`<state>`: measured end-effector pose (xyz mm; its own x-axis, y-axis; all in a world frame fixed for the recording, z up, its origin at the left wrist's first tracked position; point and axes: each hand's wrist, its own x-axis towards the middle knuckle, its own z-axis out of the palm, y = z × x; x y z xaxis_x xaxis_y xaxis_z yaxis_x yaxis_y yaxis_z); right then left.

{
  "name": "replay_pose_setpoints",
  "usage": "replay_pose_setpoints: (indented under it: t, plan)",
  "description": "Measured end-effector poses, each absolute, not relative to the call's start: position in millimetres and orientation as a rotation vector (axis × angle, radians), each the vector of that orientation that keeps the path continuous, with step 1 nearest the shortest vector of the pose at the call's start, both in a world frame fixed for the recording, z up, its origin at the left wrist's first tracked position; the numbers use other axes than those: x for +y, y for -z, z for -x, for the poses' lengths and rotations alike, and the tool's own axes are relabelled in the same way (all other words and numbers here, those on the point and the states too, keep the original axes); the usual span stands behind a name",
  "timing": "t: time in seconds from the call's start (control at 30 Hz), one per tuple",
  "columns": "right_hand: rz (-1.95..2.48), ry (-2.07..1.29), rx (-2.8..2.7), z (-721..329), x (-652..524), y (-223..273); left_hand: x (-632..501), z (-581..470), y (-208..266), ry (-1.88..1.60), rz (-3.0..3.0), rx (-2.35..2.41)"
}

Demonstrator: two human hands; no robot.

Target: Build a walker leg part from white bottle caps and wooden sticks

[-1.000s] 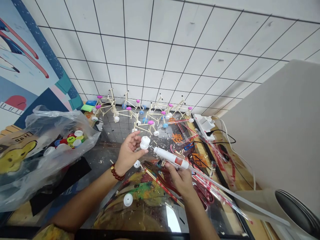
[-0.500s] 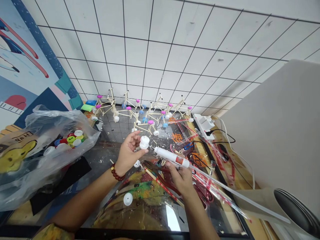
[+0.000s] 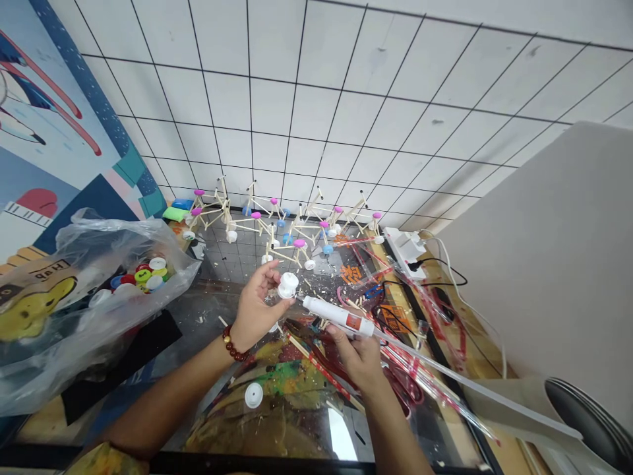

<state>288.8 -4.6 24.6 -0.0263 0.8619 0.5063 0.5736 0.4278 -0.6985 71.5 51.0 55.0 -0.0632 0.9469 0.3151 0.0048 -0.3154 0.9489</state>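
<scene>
Between thumb and fingers, my left hand (image 3: 260, 297) holds a small white plastic wheel piece (image 3: 288, 285), two round parts joined together. My right hand (image 3: 359, 353) is wrapped round a white glue gun (image 3: 339, 315), its nozzle touching or nearly touching the piece's lower right edge. A long clear glue stick (image 3: 475, 382) sticks out of the gun's back end. On the glass tabletop below lies a loose white wheel (image 3: 254, 395). Another white wheel (image 3: 273, 327) is partly hidden under my left hand.
Small stick-built bicycle models (image 3: 299, 243) with pink seats stand along the wall. At left lies a clear plastic bag (image 3: 133, 234) of coloured wheels. Pliers (image 3: 301, 330), wooden sticks (image 3: 316, 363) and scraps lie centrally. A white power strip (image 3: 405, 251) with cables is at right.
The white wheel piece has tilted slightly in my left hand, and the glue gun's nozzle has come in lower, closer to its rim. The view has shifted a little.
</scene>
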Motion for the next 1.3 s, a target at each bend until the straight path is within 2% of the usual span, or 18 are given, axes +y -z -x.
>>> replay_pose_setpoints:
  t: [0.47, 0.8, 1.07, 1.3]
  plan:
    - [1.216, -0.399, -1.744, -283.2, -5.8, -28.1, 44.7, -67.5, -53.7, -1.482, -1.948, 1.264]
    - [1.252, -0.421, -1.748, -283.6, -6.4, -28.5, 48.9, -67.5, -52.1, -1.412, -1.717, 1.209]
    - [1.274, -0.394, -1.65, -290.9, -3.3, -27.4, 54.7, -67.7, -60.5, -1.205, -0.946, 0.933]
    - [1.306, -0.376, -1.638, -291.2, -0.7, -27.5, 54.6, -68.3, -57.4, -1.25, -0.869, 0.853]
